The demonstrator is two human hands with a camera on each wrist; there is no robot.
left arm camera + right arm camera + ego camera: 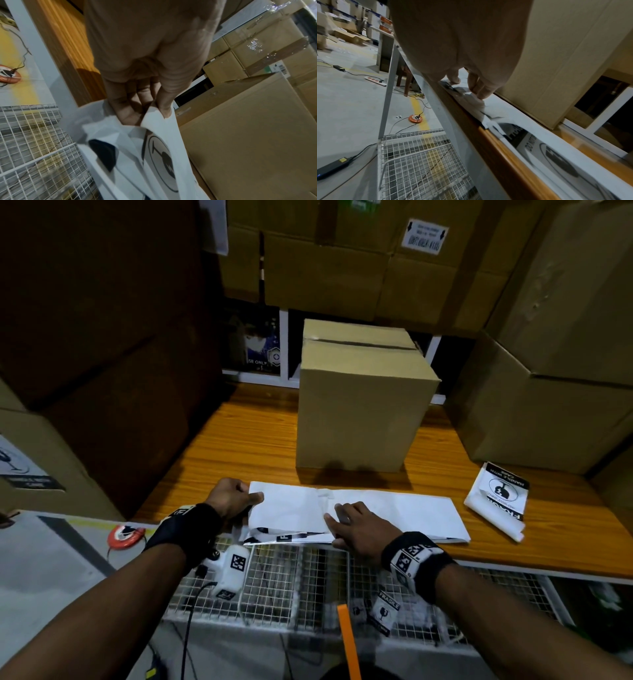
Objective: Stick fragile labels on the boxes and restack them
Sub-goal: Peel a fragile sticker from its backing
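A long white strip of fragile labels (394, 511) lies face down along the front of the wooden table (239, 446). Its printed side shows in the left wrist view (159, 148) and in the right wrist view (539, 142). My left hand (255, 498) pinches the strip's left end between thumb and fingers (164, 108) and lifts it slightly. My right hand (337, 517) presses spread fingers on the strip's middle, where the paper is creased (479, 93). A plain taped cardboard box (359, 405) stands upright just behind the strip.
A crumpled fragile label sheet (496, 501) lies at the table's right. Stacked cartons wall in the left (68, 440), right (548, 405) and back. A wire mesh shelf (291, 583) under the table edge holds a loose fragile label (385, 611). An orange cable reel (125, 537) sits on the floor.
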